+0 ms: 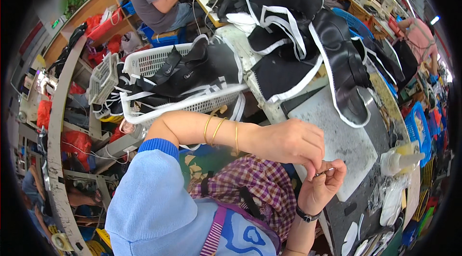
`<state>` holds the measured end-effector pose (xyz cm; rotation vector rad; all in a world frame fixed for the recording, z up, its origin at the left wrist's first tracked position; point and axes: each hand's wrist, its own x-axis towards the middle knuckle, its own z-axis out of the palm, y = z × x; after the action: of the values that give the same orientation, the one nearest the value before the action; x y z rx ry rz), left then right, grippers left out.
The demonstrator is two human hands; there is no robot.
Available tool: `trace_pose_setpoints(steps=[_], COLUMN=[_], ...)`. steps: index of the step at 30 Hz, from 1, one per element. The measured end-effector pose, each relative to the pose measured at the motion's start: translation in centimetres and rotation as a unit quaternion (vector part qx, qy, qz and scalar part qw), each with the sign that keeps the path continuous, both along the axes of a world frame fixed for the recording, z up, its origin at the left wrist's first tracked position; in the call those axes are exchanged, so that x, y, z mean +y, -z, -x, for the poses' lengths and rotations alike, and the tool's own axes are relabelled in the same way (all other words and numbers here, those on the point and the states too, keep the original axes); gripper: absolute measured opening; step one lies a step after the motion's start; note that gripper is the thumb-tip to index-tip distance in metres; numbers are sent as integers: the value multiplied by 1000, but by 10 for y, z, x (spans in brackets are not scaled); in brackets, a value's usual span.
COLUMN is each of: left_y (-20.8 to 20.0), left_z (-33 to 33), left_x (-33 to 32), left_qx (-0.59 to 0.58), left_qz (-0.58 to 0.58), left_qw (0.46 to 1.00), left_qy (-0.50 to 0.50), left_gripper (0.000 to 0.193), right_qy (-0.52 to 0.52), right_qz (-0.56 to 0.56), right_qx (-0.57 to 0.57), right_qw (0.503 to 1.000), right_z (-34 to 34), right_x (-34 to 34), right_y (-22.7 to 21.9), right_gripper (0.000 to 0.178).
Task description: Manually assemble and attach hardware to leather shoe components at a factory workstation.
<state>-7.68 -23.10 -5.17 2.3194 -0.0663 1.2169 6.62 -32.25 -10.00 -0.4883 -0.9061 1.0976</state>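
Both hands (308, 159) pinch small metal tool (325, 172), maybe tweezers.

The left forearm carries three thin gold bangles (215, 130), two close together and the third nearer the left hand (293, 140). Above the bangles, toward the shoulder, the arm is covered by a light blue knit sleeve (144, 198) ending in a darker blue ribbed cuff (159, 145). Below the bangles, over the lap, lies a purple and white checked garment (262, 188) crossed by black straps. The right hand (325, 183) has a black wristband (307, 216) at the wrist. A purple striped strap (214, 232) runs over a blue-patterned front panel.
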Motion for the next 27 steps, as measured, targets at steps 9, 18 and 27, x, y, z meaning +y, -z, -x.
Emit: trace_pose_setpoints(steps=[9, 18, 27], left_y=[25, 114, 75], left_z=[187, 294, 284], left_x=[294, 409, 425], left_qx=[10, 209, 326], left_qz=[62, 112, -137], left_qw=[773, 549, 514], left_qy=[-631, -801, -782], left_gripper=[18, 33, 11], right_qy=[179, 203, 222], right_qz=[151, 283, 308], right_qx=[-271, -349, -388], right_qw=[933, 870, 840], right_z=[-49, -83, -73], right_x=[35, 48, 62], right_y=[-1, 11, 8], right_gripper=[28, 27, 27])
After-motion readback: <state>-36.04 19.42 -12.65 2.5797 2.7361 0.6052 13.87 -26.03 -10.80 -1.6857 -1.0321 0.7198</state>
